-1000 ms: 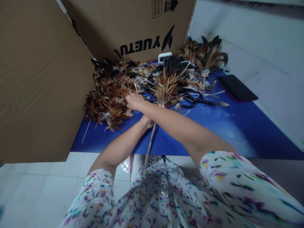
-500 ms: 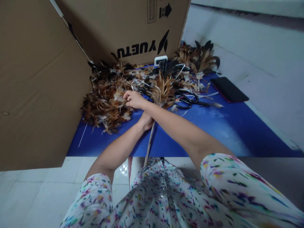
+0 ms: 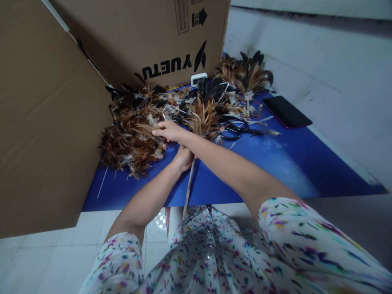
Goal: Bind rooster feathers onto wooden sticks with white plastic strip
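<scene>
My left hand (image 3: 183,157) is closed around the stick (image 3: 189,188) of a feather duster, just below its head of brown and black feathers (image 3: 202,116). The stick's lower end slants down past the table edge toward my lap. Crossing over my left wrist, my right hand (image 3: 170,131) is at the side of a heap of loose brown feathers (image 3: 128,143). Its thumb and fingers pinch a brown feather (image 3: 143,130) that points left over the heap. Part of my left hand is hidden under my right forearm.
Black-handled scissors (image 3: 234,126) lie right of the duster, with a phone (image 3: 287,111) farther right. A second feather bunch (image 3: 248,75) and a small white device (image 3: 198,78) stand at the back. Cardboard (image 3: 165,36) walls the blue table (image 3: 260,163) behind and on the left.
My right hand has closed on a feather at the heap, its fingers now pressed together. My left hand keeps its hold on the stick. The whole view has shifted slightly.
</scene>
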The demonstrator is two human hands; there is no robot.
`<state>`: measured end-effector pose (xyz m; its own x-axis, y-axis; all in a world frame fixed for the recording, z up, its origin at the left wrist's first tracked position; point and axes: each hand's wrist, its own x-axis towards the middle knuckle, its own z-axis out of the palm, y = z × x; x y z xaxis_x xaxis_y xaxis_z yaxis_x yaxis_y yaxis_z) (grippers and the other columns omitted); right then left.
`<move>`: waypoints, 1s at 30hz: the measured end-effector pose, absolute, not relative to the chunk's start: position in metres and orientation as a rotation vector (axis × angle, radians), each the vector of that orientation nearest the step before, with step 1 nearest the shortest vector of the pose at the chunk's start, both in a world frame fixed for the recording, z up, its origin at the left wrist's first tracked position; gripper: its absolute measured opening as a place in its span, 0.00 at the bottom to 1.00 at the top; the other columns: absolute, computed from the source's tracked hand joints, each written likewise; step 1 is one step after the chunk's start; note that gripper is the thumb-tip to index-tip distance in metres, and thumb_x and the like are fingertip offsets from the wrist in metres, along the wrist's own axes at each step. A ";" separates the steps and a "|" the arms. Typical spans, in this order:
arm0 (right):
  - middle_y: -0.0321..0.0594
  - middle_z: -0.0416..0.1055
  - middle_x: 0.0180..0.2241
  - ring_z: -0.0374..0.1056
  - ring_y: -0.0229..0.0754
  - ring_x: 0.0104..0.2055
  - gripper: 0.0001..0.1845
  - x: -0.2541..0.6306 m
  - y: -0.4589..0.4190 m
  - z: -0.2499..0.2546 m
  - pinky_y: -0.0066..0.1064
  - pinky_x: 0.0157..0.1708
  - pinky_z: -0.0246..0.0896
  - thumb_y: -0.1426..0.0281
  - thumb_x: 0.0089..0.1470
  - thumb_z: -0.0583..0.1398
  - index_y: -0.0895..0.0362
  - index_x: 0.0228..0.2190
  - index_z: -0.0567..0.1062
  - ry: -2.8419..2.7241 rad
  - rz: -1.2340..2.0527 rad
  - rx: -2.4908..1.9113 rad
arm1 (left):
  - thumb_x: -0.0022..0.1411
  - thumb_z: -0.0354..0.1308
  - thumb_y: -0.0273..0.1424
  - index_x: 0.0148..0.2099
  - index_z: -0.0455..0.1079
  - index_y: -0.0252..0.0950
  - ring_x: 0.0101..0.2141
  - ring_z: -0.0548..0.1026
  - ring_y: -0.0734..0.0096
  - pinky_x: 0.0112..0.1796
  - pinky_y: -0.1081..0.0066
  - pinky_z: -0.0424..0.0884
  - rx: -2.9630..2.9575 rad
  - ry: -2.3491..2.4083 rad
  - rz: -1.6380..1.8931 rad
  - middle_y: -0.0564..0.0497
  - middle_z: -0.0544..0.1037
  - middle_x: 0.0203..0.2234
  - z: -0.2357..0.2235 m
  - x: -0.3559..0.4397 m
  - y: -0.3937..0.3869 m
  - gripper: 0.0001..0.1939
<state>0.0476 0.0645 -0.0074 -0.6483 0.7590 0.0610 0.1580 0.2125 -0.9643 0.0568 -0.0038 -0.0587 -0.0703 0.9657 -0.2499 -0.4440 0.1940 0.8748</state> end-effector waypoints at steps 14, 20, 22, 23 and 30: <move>0.38 0.72 0.31 0.63 0.37 0.34 0.08 0.062 0.053 0.013 0.27 0.35 0.49 0.70 0.59 0.57 0.59 0.32 0.75 -2.530 0.651 -0.684 | 0.54 0.62 0.25 0.29 0.69 0.32 0.19 0.61 0.83 0.21 0.78 0.58 0.671 0.925 1.276 0.56 0.69 0.18 -0.056 0.057 -0.007 0.05; 0.35 0.69 0.24 0.62 0.32 0.23 0.15 0.068 0.070 0.021 0.26 0.30 0.53 0.68 0.65 0.52 0.59 0.28 0.71 -2.516 0.961 -0.757 | 0.53 0.61 0.24 0.23 0.66 0.31 0.16 0.61 0.83 0.18 0.79 0.53 0.747 0.893 1.219 0.55 0.66 0.14 -0.061 0.055 -0.004 0.09; 0.35 0.68 0.21 0.62 0.32 0.21 0.15 0.071 0.075 0.022 0.26 0.28 0.54 0.68 0.64 0.53 0.59 0.27 0.71 -2.497 1.006 -0.803 | 0.55 0.63 0.27 0.26 0.67 0.31 0.17 0.62 0.83 0.18 0.79 0.52 0.769 0.860 1.197 0.55 0.66 0.15 -0.062 0.053 -0.003 0.09; 0.35 0.68 0.21 0.62 0.32 0.20 0.15 0.073 0.076 0.023 0.26 0.28 0.55 0.68 0.64 0.53 0.59 0.26 0.71 -2.484 1.020 -0.817 | 0.56 0.63 0.28 0.27 0.67 0.31 0.17 0.61 0.83 0.18 0.79 0.52 0.777 0.844 1.187 0.55 0.66 0.16 -0.062 0.052 -0.003 0.09; 0.35 0.71 0.20 0.62 0.32 0.20 0.13 0.083 0.086 0.020 0.26 0.27 0.55 0.78 0.57 0.55 0.59 0.22 0.72 -2.539 0.919 -0.743 | 0.59 0.63 0.30 0.31 0.68 0.31 0.18 0.62 0.83 0.18 0.78 0.52 0.745 0.845 1.186 0.54 0.68 0.20 -0.059 0.051 -0.005 0.09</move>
